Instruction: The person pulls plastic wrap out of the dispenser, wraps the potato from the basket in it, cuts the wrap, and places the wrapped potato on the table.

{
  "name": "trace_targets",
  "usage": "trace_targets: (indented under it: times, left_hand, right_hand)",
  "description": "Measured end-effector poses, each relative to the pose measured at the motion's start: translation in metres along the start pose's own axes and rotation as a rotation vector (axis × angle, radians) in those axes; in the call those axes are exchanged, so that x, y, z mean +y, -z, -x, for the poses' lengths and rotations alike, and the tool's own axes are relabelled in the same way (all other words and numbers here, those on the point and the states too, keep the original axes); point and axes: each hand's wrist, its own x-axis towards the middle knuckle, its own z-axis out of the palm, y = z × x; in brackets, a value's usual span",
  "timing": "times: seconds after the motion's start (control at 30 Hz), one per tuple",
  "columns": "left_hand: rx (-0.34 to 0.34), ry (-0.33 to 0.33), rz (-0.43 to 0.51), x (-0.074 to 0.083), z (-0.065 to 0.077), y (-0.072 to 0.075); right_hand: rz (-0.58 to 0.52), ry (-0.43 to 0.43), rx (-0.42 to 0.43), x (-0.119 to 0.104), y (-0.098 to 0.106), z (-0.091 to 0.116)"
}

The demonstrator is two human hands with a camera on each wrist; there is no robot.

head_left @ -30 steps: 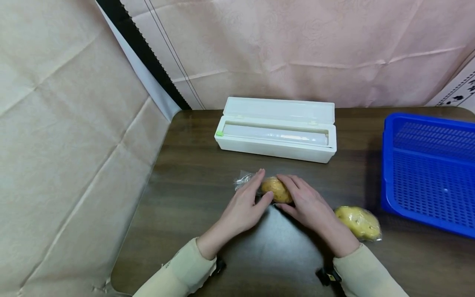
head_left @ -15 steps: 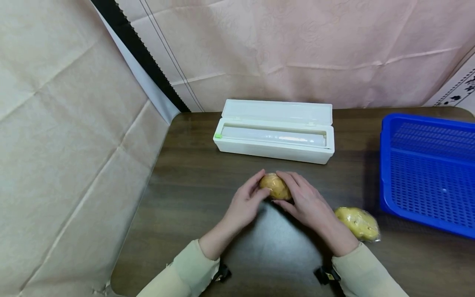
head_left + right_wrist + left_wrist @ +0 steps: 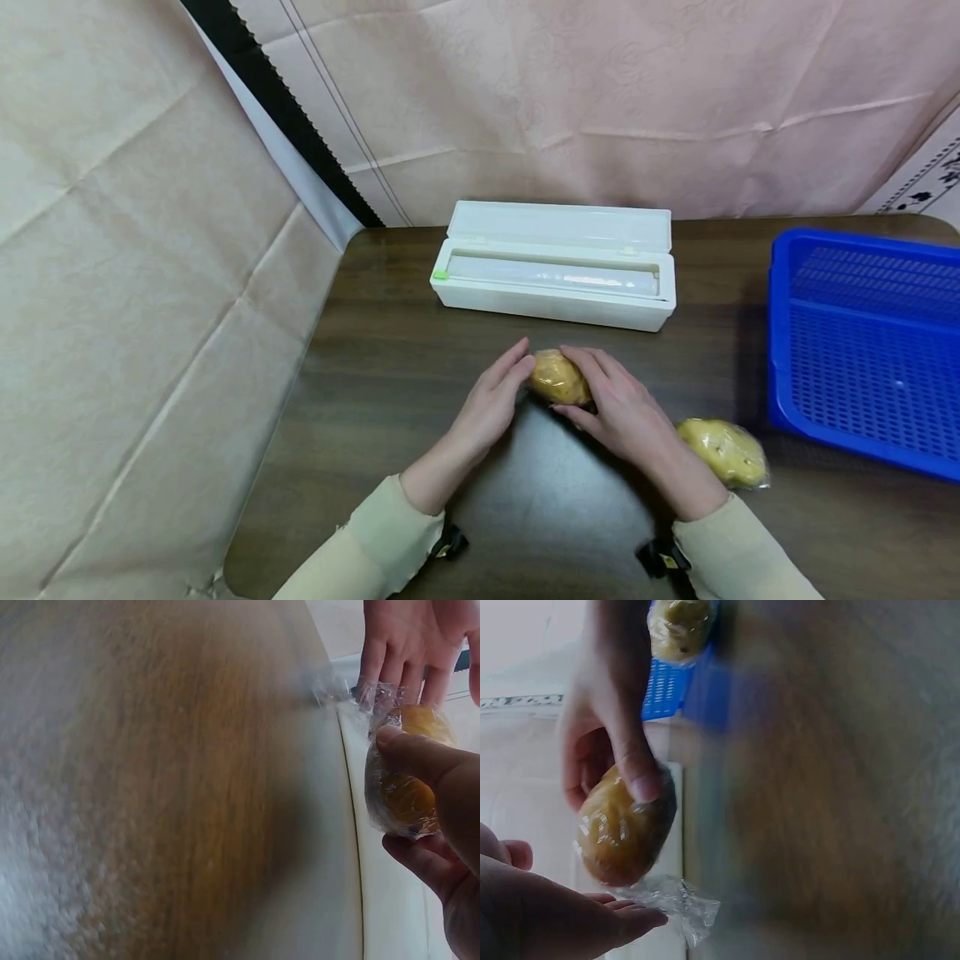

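A brown-yellow potato (image 3: 558, 377) wrapped in clear cling film is in my right hand (image 3: 618, 408), gripped between thumb and fingers near the middle of the table. In the left wrist view a crumpled tail of film (image 3: 681, 906) sticks out from the potato's near end. My left hand (image 3: 487, 400) is just left of the potato. Its fingers are straight, and in the right wrist view their tips (image 3: 390, 682) lie against the loose film. Beside my right forearm rests a second film-wrapped potato (image 3: 723, 452), paler yellow.
Behind the hands stands a white cling film dispenser (image 3: 555, 310) with its lid raised and a roll inside. A blue plastic basket (image 3: 782, 333) is at the right. Pale cloth (image 3: 600, 100) hangs along the back and left of the wooden table (image 3: 360, 400).
My left hand has gone from bent around the potato's left end to straight-fingered beside it. The potato, in my right hand, shifted up slightly, and its film tail is now hidden in the head view.
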Motion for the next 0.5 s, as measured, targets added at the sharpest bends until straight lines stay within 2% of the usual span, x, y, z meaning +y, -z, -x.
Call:
trace_targets:
  times: [0.13,0.23,0.37,0.43,0.5]
  left_hand:
    - [-0.008,0.018,0.035,-0.004,-0.001,-0.007]
    - [-0.017,0.03,0.123,-0.005,-0.002,-0.01]
    - [-0.023,0.069,0.387,-0.005,-0.006,-0.011]
    - [-0.005,0.086,0.527,-0.005,-0.009,-0.009]
    - [0.029,0.092,0.621,-0.006,-0.012,-0.006]
  right_hand:
    - [-0.004,-0.004,-0.004,-0.001,0.0,-0.001]
    - [0.001,0.0,0.003,-0.001,-0.001,-0.002]
    - [-0.002,0.011,0.011,-0.002,0.0,-0.004]
    - [-0.003,0.011,0.013,-0.002,0.003,-0.004]
    - [0.003,0.008,0.019,-0.002,0.005,-0.005]
